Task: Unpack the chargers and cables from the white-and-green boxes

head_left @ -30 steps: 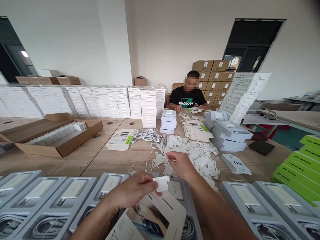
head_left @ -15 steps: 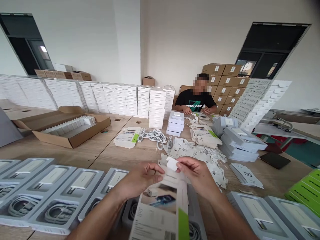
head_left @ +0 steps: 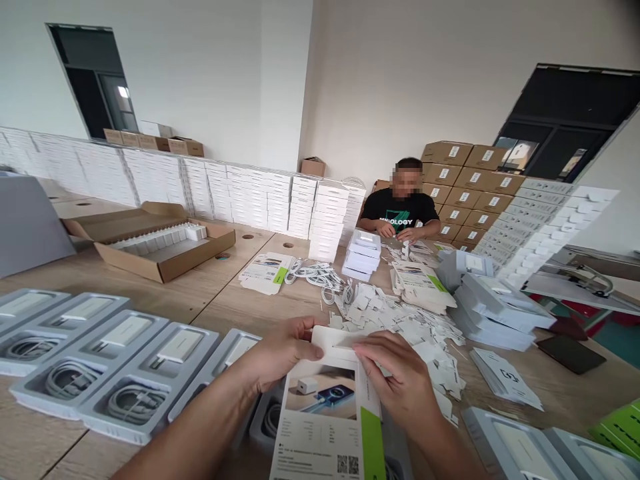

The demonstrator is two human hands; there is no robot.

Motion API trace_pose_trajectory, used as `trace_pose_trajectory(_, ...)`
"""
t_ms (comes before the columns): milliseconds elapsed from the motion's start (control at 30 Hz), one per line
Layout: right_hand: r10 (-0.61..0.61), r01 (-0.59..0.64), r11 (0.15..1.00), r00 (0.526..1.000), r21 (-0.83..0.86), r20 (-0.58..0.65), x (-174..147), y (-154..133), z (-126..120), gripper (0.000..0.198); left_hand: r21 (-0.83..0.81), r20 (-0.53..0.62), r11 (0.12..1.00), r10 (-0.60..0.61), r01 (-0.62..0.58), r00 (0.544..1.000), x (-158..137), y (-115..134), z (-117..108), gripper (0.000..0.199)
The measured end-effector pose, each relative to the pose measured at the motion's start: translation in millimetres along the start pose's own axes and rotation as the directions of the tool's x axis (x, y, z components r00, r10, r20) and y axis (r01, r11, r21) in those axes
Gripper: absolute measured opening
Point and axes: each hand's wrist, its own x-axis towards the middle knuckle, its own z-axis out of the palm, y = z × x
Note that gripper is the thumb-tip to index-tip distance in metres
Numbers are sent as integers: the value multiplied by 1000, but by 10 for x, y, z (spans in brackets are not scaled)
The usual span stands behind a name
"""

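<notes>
A flat printed carton sleeve (head_left: 320,420) in white and green, with a charger and phone picture, lies in front of me over the grey trays. My left hand (head_left: 285,350) grips its upper left edge, thumb on the front face and fingers behind. At the upper right, my right hand (head_left: 397,373) pinches the white top flap (head_left: 333,338) between thumb and fingers. Under the sleeve, a tray (head_left: 267,417) with a coiled cable is partly hidden. To the left stand several grey trays (head_left: 150,380), each holding a white charger (head_left: 177,345) and a coiled white cable (head_left: 137,403).
Scraps of white card (head_left: 385,313) litter the table beyond my hands. Behind them are loose white cables (head_left: 320,275), flat sleeves (head_left: 265,272) and an open brown carton (head_left: 195,257). Stacked trays (head_left: 495,310) rise at right. A co-worker (head_left: 400,207) sits across the table.
My right hand has moved down and pressed in at the flap, where a small white tab stuck up before. My left fingers have closed on the sleeve's edge. The view has shifted left.
</notes>
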Motion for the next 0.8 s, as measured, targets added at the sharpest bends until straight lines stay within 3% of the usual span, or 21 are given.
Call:
trace_pose_trajectory(233,-107,95,984,992,-152,-70,-4,-46,47,36,-37,-30,998,40,-41,999,-30,30,42,33)
trace_pose_trajectory(433,-74,59,989,992,-139,-105,16,-95,53,29,-142,-16,989,41,-43,999,-35,1,30,37)
trace_pose_trajectory(600,-89,63,965,992,-256,-91,29,-98,35,27,-177,-27,984,32,-37,999,-17,-38,26,37)
trace_pose_trajectory(800,-7,-18,984,990,-175,-139,10,-99,39,24,-63,-20,997,51,-52,998,-32,-22,53,38)
